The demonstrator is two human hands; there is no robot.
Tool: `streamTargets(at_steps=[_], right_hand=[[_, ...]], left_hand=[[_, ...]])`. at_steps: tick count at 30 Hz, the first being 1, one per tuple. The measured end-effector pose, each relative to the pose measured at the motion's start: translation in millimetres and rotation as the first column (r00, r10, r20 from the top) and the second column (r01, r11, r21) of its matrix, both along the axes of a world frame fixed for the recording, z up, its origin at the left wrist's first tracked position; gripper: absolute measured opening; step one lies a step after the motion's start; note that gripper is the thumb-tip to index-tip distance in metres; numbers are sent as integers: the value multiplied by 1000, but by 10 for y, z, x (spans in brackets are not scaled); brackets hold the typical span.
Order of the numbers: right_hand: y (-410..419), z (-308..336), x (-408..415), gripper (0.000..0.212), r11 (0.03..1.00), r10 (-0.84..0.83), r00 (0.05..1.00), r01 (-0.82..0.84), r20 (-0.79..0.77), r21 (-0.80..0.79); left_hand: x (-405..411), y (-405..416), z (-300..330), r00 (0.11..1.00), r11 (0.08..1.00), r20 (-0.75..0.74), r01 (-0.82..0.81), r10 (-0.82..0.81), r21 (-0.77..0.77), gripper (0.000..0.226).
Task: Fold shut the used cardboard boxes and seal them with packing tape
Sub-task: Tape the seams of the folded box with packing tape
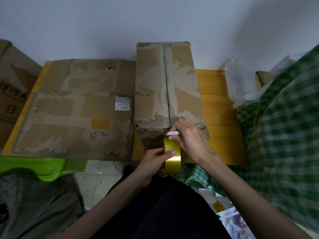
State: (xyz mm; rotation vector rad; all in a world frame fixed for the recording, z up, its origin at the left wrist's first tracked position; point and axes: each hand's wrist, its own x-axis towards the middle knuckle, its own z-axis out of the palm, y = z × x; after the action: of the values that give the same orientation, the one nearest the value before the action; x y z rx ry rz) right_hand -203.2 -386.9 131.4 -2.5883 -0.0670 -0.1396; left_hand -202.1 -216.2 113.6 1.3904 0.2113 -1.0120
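A tall worn cardboard box (183, 87) stands on the yellow table (219, 118), flaps folded shut, with clear tape along its centre seam. My left hand (155, 160) grips a roll of yellowish packing tape (172, 157) held upright against the box's near face. My right hand (188, 137) holds a small white cutter (172, 133) at the tape, just below the box's near top edge. To the left lies a wide, flat cardboard box (74, 109), closed and covered in old tape scars.
Another cardboard box (12, 87) stands at the far left. A green plastic stool (43, 168) sits under the table's left end. Clear plastic air packing (240, 83) and green checked cloth (284, 126) fill the right. Papers lie on the floor lower right.
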Motion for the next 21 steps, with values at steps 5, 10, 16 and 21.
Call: streamTargets(at_steps=[5, 10, 16, 21], right_hand=[[10, 18, 29, 19, 1000, 5, 1000, -5, -15, -30], [8, 26, 39, 18, 999, 14, 999, -15, -29, -41], [15, 57, 42, 17, 998, 33, 999, -34, -15, -61], [32, 66, 46, 17, 994, 34, 999, -36, -24, -103]], left_hand=[[10, -17, 20, 1000, 1000, -20, -6, 6, 6, 29], [4, -23, 63, 999, 1000, -30, -26, 26, 5, 27], [-3, -18, 98, 999, 1000, -27, -27, 27, 12, 21], [-5, -27, 83, 999, 999, -22, -40, 40, 20, 25]])
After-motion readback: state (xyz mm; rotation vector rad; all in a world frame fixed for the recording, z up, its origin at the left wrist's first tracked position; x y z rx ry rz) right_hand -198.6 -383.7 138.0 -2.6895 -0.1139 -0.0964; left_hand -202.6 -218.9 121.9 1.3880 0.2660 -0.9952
